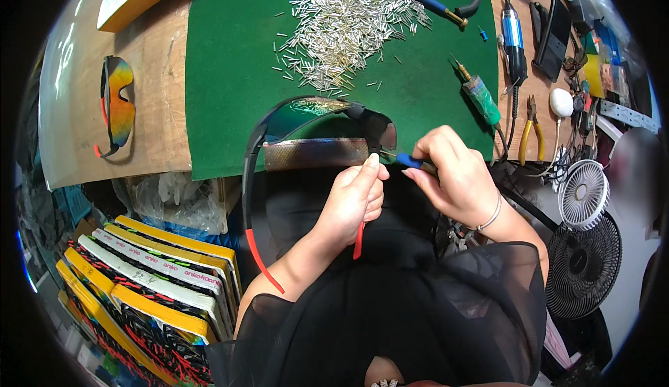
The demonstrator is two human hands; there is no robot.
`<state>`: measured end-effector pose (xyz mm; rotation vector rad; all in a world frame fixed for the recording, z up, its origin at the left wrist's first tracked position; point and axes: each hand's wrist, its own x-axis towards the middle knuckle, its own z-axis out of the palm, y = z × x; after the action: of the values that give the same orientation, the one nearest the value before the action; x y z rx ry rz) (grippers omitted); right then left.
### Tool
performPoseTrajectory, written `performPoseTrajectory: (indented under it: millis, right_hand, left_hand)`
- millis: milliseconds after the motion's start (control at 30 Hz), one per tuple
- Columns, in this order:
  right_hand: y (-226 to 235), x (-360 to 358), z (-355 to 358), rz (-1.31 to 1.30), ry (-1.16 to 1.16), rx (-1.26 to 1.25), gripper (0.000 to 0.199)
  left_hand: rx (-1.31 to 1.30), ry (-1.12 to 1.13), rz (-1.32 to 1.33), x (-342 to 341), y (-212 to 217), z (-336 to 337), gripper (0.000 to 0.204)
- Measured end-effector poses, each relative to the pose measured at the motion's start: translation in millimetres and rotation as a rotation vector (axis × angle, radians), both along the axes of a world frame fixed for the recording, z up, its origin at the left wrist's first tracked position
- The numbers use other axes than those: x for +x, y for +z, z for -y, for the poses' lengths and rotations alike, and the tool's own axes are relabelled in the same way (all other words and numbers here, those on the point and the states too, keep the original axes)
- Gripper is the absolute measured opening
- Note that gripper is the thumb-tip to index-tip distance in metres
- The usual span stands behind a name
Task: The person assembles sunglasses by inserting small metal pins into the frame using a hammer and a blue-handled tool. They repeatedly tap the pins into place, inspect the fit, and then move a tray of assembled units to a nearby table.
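Note:
My left hand (357, 199) pinches a pair of wraparound sunglasses (252, 171) near the hinge of one temple. The frame is black with red temple tips, and the dark lens reflects the green mat. My right hand (456, 172) grips a screwdriver (412, 160) by its blue handle. Its thin shaft points left, and the tip is at the hinge beside my left thumb; whether it sits in a screw is too small to tell. Beyond the sunglasses, a heap of small silvery metal pins (345, 28) covers the far middle of the green mat (233, 73).
Orange-lensed sunglasses (120, 105) lie at left. On the right are a green soldering iron (479, 98), a blue-and-black electric screwdriver (513, 42), yellow-handled cutters (532, 133), a black phone (554, 39) and two fans (584, 195). Another blue-handled tool (432, 4) touches the pins. Yellow-edged boxes (164, 310) stand lower left.

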<state>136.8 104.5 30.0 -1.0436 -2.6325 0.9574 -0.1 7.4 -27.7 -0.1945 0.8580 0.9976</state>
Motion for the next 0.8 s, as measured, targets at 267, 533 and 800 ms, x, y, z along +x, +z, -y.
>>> performPoseTrajectory:
  millis: [267, 533, 800]
  right_hand:
    - [-7.3, 0.9, 1.6, 0.075, 0.003, -0.058, 0.021]
    - [1.3, 1.8, -3.3, 0.237, 0.092, -0.031, 0.026]
    - [-0.9, 2.6, -5.1, 0.238, 0.104, -0.004, 0.027]
  left_hand:
    - [0.011, -0.006, -0.007, 0.2, 0.0, 0.8, 0.027]
    - [0.014, 0.003, 0.005, 0.3, 0.3, 0.7, 0.026]
    - [0.001, -0.013, -0.003, -1.5, 1.3, -0.4, 0.026]
